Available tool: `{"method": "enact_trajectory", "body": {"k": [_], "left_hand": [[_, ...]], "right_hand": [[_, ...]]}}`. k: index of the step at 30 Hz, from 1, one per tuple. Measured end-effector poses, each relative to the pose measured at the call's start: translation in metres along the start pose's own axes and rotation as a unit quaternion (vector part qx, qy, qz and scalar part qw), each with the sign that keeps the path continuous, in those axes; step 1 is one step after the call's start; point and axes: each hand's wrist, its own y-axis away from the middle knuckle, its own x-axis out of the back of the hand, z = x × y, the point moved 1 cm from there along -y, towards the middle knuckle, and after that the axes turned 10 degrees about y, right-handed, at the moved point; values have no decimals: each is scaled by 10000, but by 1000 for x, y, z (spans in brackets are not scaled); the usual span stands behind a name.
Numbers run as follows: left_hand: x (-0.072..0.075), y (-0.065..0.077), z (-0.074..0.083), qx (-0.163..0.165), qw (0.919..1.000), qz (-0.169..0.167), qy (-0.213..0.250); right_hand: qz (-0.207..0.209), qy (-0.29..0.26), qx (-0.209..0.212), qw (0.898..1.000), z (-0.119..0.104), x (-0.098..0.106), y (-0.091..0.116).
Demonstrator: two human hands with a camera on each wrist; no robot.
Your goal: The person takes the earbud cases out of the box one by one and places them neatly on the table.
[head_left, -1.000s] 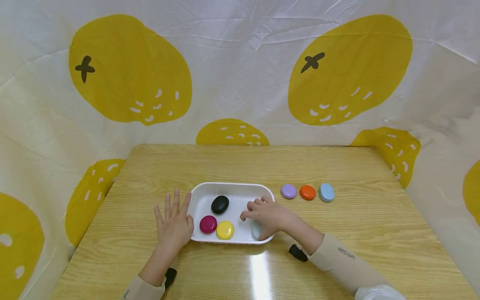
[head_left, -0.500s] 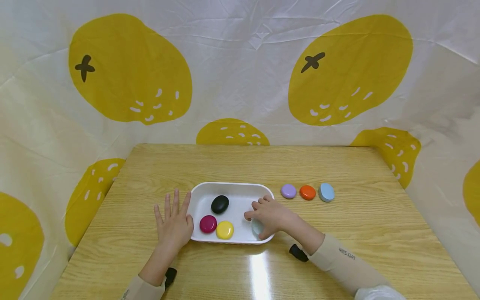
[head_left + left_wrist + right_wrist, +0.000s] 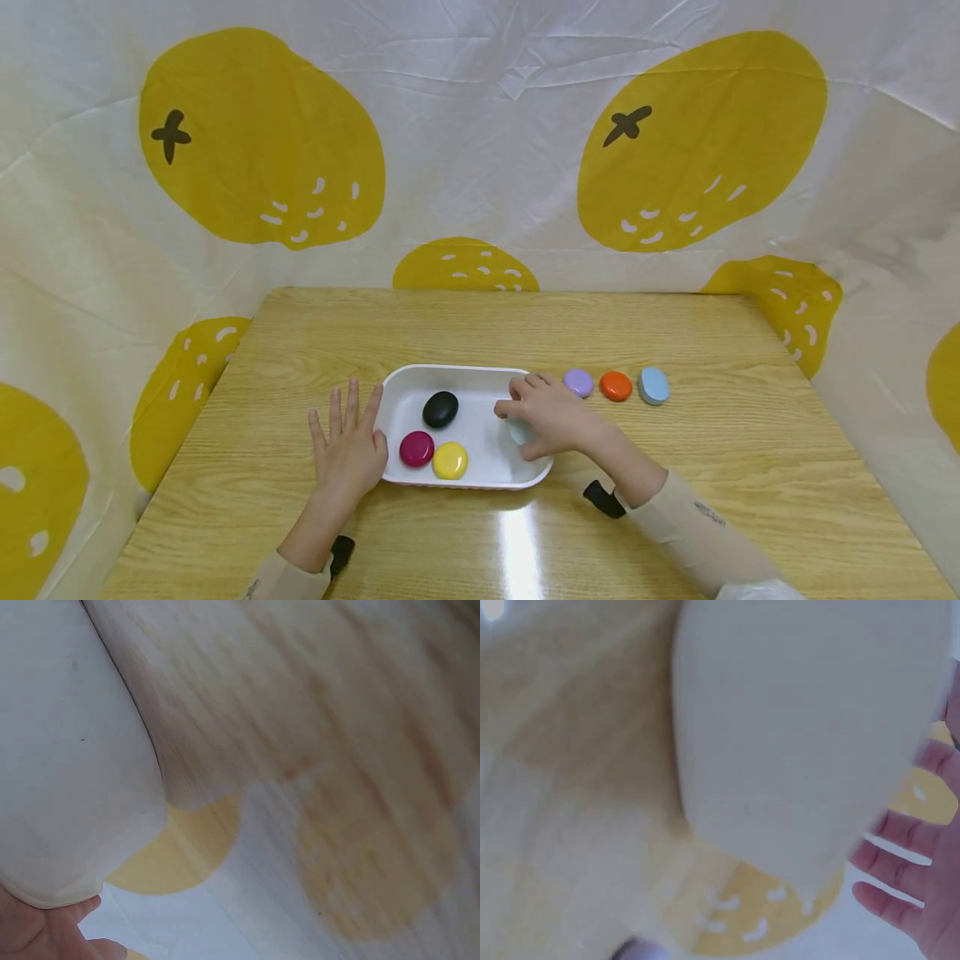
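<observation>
Got a pale mint piece [image 3: 519, 431] inside the white tray [image 3: 480, 383], over at about 3 o'clock, half hidden under the right hand [image 3: 555, 418]. From here, looks clamped in that grip, thumb near 6 o'clock and fingers curled over toward 11. Can't tell if fully off the tray floor, and no help from the right wrist view, blocked by the tray wall. Probably shifting that one piece at this step, so honestly: pinch by the sides rather than the likely slick top, squeeze evenly, lift straight up before going sideways, and mind the rim at 3 o'clock. Don't sweep toward 9 either: black piece [image 3: 440, 409] at 10, magenta piece [image 3: 416, 449] at 8, yellow piece [image 3: 450, 461] at 7, those last two super close together. Use the left hand [image 3: 348, 458] for steadying, fingers spread, gripping nothing, thumb side against the tray's 9 o'clock end. Outside the tray, around 2 o'clock on the surface [image 3: 675, 333]: lilac piece [image 3: 578, 383], orange piece [image 3: 616, 386] and blue piece [image 3: 654, 386] in a row. Careful not to bump the lilac one, just beside the right hand.
</observation>
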Motion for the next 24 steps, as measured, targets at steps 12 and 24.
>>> {"method": "enact_trajectory", "body": {"k": [12, 24], "left_hand": [[-1, 0, -2, -33, 10000, 50, -51], [1, 0, 0, -55, 10000, 36, -36]], "right_hand": [[570, -688, -1321, 9872, 64, 15, 54], [-67, -573, -2239, 9729, 130, -21, 124]]}}
